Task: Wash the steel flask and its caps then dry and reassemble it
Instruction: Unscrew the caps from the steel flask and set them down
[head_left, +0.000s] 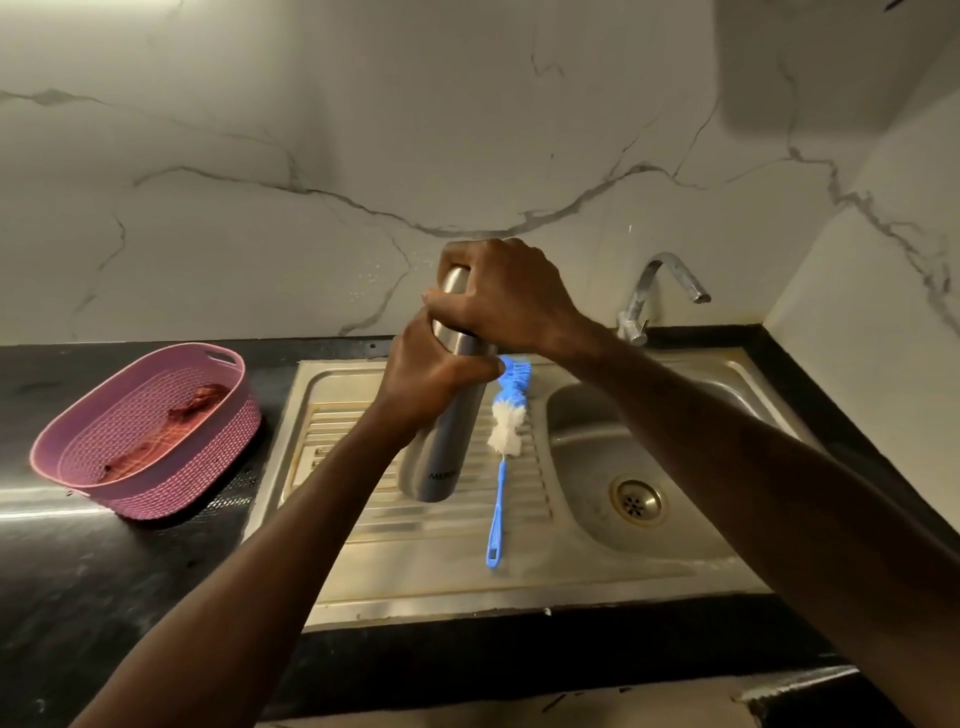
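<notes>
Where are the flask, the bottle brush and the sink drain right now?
steel flask (434, 457): head view, lower body near the printed logo.
bottle brush (506, 426): head view, white bristle tuft.
sink drain (637, 502): head view, centre of the strainer.

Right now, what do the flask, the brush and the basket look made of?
Flask: brushed steel, by its dull grey sheen; both hands grip it.
Brush: blue plastic handle, with blue bristles and a white fluffy tuft, probably synthetic.
Basket: pink moulded plastic in a woven pattern, matte.
</notes>
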